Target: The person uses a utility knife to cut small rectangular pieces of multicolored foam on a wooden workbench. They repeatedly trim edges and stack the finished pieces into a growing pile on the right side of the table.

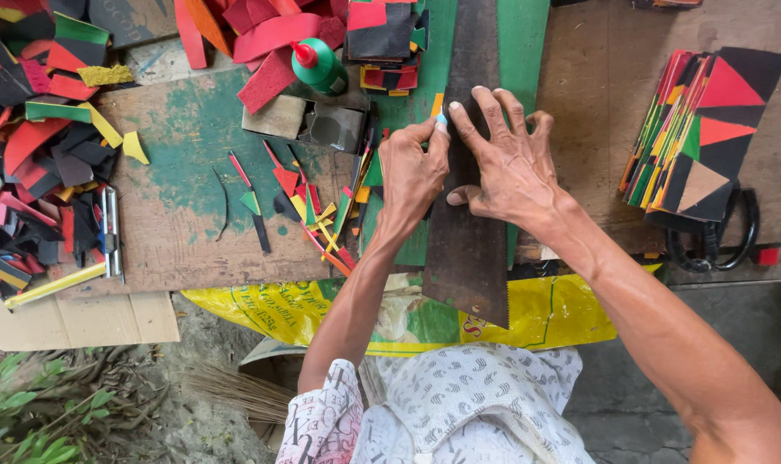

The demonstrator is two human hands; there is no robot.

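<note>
The left hand [412,176] is curling its fingers in, with thumb and forefinger pinching narrowly on a small pale blue piece [441,119] at the left edge of a long dark strip [467,215]. Whether that piece is a blade, a chalk or a scrap is too small to tell. The wrist is bending slightly, and the forearm is coming up from the near left, out of a patterned white sleeve.

The right hand [510,167] is spreading its fingers wide and pressing the fingertips [456,109] down on the far part of the dark strip, with the thumb lying sideways across it nearer the body. It is gripping nothing; it is bearing flat on the strip. The bare forearm is reaching in from the near right.

The dark strip is lying lengthwise over a green mat [523,39] on a worn wooden board [176,232], running from the far edge toward the person, its near end overhanging a yellow sack [287,314].

Just left of the left hand, thin coloured offcuts [322,219] are lying scattered. A green glue bottle [319,64] with a red cap is standing far left of the hands. A stack of patchwork panels [708,129] in red, black and green is sitting well apart on the right.
</note>
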